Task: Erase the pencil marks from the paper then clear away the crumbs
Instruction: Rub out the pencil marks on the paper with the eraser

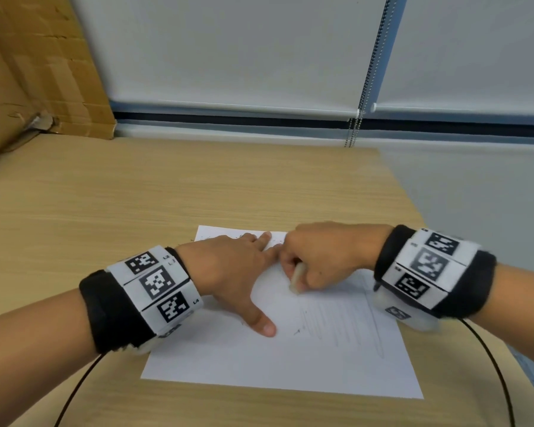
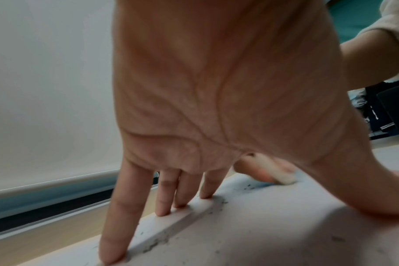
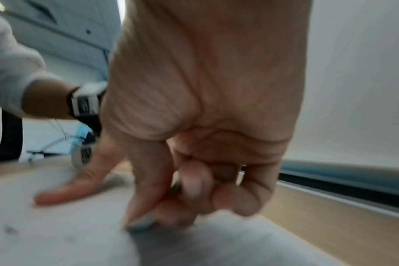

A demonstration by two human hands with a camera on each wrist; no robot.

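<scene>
One sheet of paper [image 1: 259, 359] is being seen lying on one wooden table [image 1: 105, 195]. One eraser [image 1: 296, 277] is being held against the sheet. Two hands are being shown over it, one left hand [image 1: 228, 266] and one right hand [image 1: 324, 257]. Two marker-covered wristbands are being worn, one on the left wrist [image 1: 142, 297] and one on the right wrist [image 1: 429, 269]. Eraser crumbs [image 2: 157, 243] are being seen scattered by the fingers; they are too small and blurred to be counted. One cardboard box [image 1: 37, 72] is being seen at the table's far left. Two window blinds are being seen behind: a left blind [image 1: 228, 47] and a right blind [image 1: 475, 50].
</scene>
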